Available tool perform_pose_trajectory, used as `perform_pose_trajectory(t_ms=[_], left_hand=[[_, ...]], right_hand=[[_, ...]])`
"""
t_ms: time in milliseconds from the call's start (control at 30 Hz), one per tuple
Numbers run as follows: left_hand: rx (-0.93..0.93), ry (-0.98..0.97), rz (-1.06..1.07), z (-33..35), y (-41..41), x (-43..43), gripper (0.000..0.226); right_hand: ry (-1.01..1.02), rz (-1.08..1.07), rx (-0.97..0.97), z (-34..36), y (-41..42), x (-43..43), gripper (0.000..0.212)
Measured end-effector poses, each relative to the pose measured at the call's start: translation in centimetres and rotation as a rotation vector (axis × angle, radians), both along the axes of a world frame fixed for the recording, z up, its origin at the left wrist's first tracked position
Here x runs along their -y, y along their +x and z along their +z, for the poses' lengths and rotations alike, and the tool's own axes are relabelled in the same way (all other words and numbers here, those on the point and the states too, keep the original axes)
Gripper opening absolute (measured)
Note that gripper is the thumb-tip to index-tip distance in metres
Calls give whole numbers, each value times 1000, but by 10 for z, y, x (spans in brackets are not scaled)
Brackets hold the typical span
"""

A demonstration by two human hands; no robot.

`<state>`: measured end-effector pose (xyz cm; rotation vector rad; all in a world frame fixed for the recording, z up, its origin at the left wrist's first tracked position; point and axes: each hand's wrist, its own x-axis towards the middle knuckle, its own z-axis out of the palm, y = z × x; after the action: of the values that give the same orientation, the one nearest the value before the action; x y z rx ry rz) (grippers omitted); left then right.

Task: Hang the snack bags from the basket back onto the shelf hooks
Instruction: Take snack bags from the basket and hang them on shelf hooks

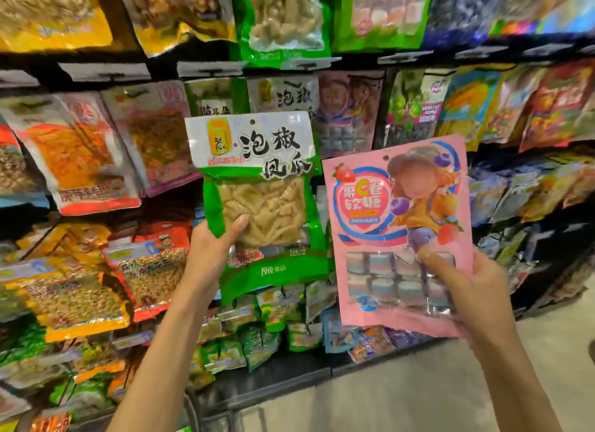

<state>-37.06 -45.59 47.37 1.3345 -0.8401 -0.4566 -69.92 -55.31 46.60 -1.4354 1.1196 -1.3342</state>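
Head view. The left hand (212, 248) grips the green bag (257, 190) at its lower left edge, thumb on the clear window. The bag is upright in front of the shelf, on no hook. Its black print reads 泡椒凤爪; the small print is blurred. The right hand (473, 290) pinches the lower right of the pink bag (399, 232), just beside the green one; "软糖" is legible. A hanging pack (289, 93) behind shows 泡椒. The fingers behind both bags are hidden.

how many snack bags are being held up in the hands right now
2: a green bag in the left hand, and a pink bag in the right hand, to its right. Any bag tucked behind either would be hidden.
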Motion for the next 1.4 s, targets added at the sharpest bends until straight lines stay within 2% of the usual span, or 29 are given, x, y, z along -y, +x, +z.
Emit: perform_pose_trajectory(t_ms=[367,767,1067,1233,1400], left_hand=[[10,12,-28,20,-11,108,9],[55,-24,43,31,-3,158,7],[59,-41,21,26,2,165,29],[45,-21,14,24,3,171,12],[-8,3,39,24,6,187,9]], right_hand=[[18,34,74,-4,7,94,8],[18,165,78,20,21,147,11],[8,174,94,19,27,153,13],[5,190,114,21,30,157,11],[3,200,129,27,37,179,20]])
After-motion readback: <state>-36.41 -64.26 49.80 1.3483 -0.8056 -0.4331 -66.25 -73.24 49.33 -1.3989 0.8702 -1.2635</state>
